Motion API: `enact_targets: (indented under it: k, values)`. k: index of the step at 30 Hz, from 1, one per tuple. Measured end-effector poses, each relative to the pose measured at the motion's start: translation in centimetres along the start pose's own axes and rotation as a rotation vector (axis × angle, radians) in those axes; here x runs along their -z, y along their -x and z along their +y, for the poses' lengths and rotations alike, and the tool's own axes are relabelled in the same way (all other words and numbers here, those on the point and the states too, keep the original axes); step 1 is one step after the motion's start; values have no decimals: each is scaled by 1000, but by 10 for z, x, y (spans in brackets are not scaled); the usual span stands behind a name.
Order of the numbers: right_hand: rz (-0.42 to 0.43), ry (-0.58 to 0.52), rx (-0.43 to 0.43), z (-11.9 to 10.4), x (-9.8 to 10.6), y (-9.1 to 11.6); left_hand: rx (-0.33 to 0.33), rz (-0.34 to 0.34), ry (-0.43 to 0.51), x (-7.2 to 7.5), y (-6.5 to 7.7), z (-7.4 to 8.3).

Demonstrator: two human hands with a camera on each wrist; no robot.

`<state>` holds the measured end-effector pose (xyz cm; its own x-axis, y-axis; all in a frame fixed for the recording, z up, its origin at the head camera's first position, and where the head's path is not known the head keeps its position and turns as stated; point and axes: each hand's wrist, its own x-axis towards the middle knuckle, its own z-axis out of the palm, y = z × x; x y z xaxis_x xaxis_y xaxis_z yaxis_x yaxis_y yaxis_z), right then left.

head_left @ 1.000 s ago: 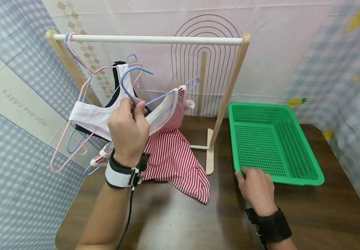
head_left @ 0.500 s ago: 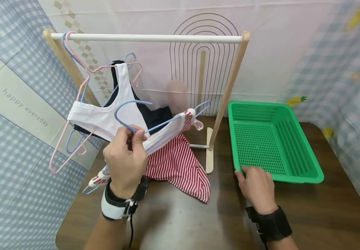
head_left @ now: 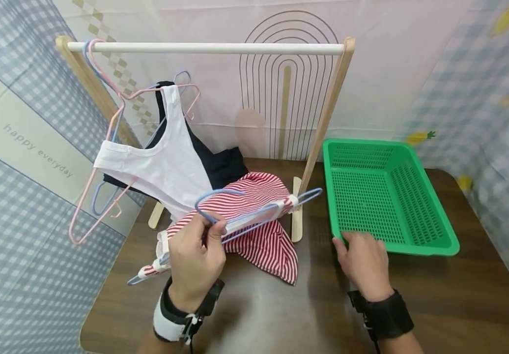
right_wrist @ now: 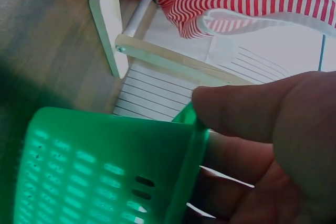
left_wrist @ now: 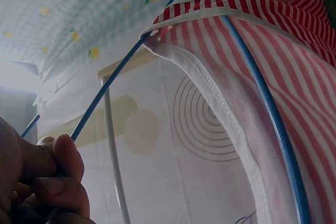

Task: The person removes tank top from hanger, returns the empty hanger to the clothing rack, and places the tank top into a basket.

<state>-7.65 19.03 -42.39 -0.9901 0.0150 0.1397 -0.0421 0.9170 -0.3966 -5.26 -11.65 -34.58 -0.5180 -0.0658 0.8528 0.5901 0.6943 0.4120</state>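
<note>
My left hand [head_left: 198,255] pinches a blue clothes hanger [head_left: 208,216] at the base of its hook. A red-and-white striped tank top [head_left: 259,255] hangs on that hanger, its white-trimmed straps over the two ends and its lower part spread over the table. In the left wrist view the hanger's blue arm [left_wrist: 110,82] runs from my fingers into the striped strap [left_wrist: 226,8]. My right hand [head_left: 362,265] grips the near left corner of a green plastic basket [head_left: 331,196]. The right wrist view shows thumb and fingers on either side of the basket's rim [right_wrist: 189,166].
A clothes rack with a white rail [head_left: 210,47] and wooden posts stands behind. At its left end hang a white tank top [head_left: 170,152] on a pink hanger [head_left: 84,196] and a black garment [head_left: 223,164] on a blue one. Patterned cloth [head_left: 20,211] surrounds the wooden table [head_left: 272,324].
My left hand has brought the blue hanger with the striped tank top down and to the right, away from the white top. My right hand stays on the basket corner.
</note>
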Motion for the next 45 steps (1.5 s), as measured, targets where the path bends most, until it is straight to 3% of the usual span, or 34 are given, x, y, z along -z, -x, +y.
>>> enact_targets:
  k: [5, 10, 15, 17, 19, 23, 34, 45]
  values:
    - [70, -31, 11, -2, -2, 0, -37, -43, 46, -6, 15, 3]
    - [233, -109, 72, -11, 0, 5, -94, -53, 74, -16, 26, 4]
    - [413, -190, 235, -28, 6, 10, -166, -54, 71, -24, 31, 5]
    - [448, -209, 319, -37, 8, 13, -185, -53, 68, -26, 33, 5]
    - [458, -221, 389, -46, 8, 16, -206, -56, 59, -28, 34, 6]
    - [443, -213, 445, -59, 5, 19, -234, -66, 63, -31, 34, 7]
    - [449, -129, 443, -60, -3, 15, -243, -89, 88, -32, 38, 9]
    - [437, -122, 408, -51, -6, 18, -230, -134, 85, -30, 43, 7]
